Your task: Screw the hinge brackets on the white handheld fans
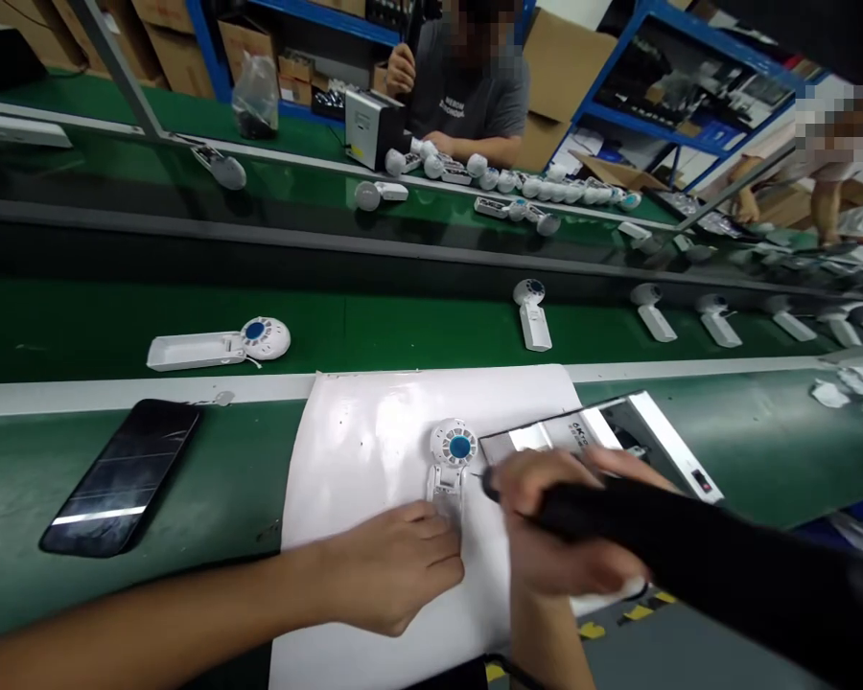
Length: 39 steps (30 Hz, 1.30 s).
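Note:
A small white device (454,445) with a round slotted head and a blue disc at its centre lies on a white sheet (360,431). The fingers of my left hand (403,565) are curled over its handle part and hide most of it. My right hand (561,522) is wrapped round a black powered screwdriver (618,522). The tool's thin tip points left, close beside the hinge below the round head; whether it touches cannot be made out. Behind my right hand lies a white box-shaped unit (672,446) with a switch, partly covered.
A black phone (122,474) lies at left. Similar white devices stand along the green conveyor belt (403,331), one (216,343) at left and another (532,314) ahead. Across the line sits a person (467,96) behind a row of round-headed parts (547,187). Another person works at far right.

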Available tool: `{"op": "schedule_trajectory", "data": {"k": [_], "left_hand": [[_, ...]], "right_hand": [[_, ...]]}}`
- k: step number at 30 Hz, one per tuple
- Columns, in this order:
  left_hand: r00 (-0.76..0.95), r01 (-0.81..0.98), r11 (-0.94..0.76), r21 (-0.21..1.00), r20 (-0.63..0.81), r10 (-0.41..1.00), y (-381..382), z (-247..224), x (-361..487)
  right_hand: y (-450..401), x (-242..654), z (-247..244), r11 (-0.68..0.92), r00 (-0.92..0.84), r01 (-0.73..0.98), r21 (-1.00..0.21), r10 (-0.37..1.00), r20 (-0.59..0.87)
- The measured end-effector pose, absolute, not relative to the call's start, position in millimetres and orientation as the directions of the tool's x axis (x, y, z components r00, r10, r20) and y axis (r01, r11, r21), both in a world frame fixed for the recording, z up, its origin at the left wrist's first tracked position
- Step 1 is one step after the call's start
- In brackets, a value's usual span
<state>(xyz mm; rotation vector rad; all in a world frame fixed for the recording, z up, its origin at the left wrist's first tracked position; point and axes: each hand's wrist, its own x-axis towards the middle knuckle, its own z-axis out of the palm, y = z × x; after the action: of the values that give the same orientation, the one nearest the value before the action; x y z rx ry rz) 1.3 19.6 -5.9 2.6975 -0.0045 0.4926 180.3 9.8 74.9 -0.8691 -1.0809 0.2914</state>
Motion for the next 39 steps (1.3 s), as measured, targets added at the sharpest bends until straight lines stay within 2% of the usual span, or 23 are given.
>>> {"op": "schedule_trajectory", "data": {"k": [2, 5, 10, 15, 24, 29, 36, 39], "left_hand": [[0.938, -0.070, -0.916, 0.395, 0.340, 0.074, 19.1, -3.8, 1.0], [0.942, -0.064, -0.914, 0.401, 0.327, 0.078, 18.7, -2.7, 0.5], [0.941, -0.057, -0.920, 0.388, 0.330, 0.081, 19.5, -2.6, 0.8], [0.942, -0.058, -0.924, 0.377, 0.327, 0.074, 21.1, -0.9, 2.4], [0.932, -0.060, -0.933, 0.354, 0.354, 0.074, 20.4, -1.9, 3.8], [0.928, -0.049, -0.947, 0.318, 0.365, 0.075, 20.7, -0.7, 3.5], [0.915, 0.113, -0.977, 0.179, 0.365, 0.173, 20.0, -9.5, 2.9], [0.903, 0.286, -0.941, 0.182, 0.278, 0.328, 56.1, -8.8, -9.3]], "right_hand": [[-3.0, 202.7, 87.0, 0.621, 0.553, 0.394, -0.677, 0.429, 0.715], [-10.0, 230.3, 94.2, 0.580, 0.554, 0.464, -0.669, 0.399, 0.731], [-7.7, 226.4, 91.3, 0.591, 0.519, 0.350, -0.727, 0.523, 0.676], [5.1, 194.9, 81.7, 0.638, 0.471, 0.096, -0.764, 0.647, 0.599], [32.3, 178.6, 53.5, 0.530, 0.478, -0.024, -0.848, 0.751, 0.456], [32.1, 177.9, 46.0, 0.511, 0.480, -0.055, -0.858, 0.767, 0.426], [23.4, 182.1, 59.2, 0.586, 0.509, -0.038, -0.809, 0.708, 0.489], [0.2, 202.7, 82.7, 0.659, 0.533, 0.040, -0.751, 0.622, 0.574]]}}
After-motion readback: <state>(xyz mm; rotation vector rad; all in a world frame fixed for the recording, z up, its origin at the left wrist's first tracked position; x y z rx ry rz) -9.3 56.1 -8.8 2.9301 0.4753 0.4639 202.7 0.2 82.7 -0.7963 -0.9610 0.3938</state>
